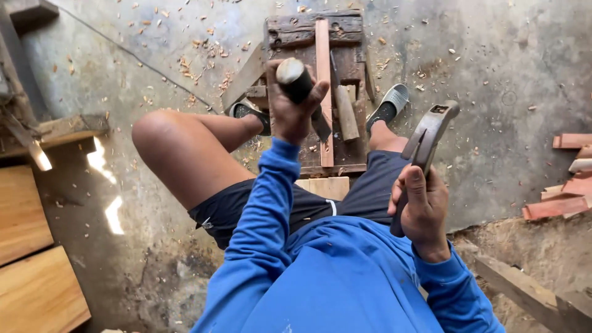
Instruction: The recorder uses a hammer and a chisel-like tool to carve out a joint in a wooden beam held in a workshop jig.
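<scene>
A person in a blue long-sleeved top and dark shorts sits looking down at a low, dark, worn wooden bench point(290, 31) on a concrete floor point(493, 74) scattered with wood shavings.

The left hand point(291, 108) is wrapped tight around the round wooden handle of a chisel point(295, 79), held upright with the butt end toward the camera. Its blade points down beside a long, narrow reddish strip of wood point(323, 74) that lies along the bench from far to near. The right hand point(422, 209) is closed around the handle of a claw hammer point(428, 132), raised to the right, apart from the chisel, with the metal head at the far end.

To do this step well, it seems wise to keep the chisel steady and upright, the fingers below its butt, and to bring the hammer face down squarely on the handle top with short, controlled blows.

Counted: one chisel, one hammer, one reddish strip on the bench, and one short round wooden peg point(346, 114) lying just right of the strip. Two grey shoes rest on either side of the bench. Two pale boards point(28, 246) sit at the near left. Several reddish offcuts point(564, 185) are stacked at the right edge; their exact number is unclear.
</scene>
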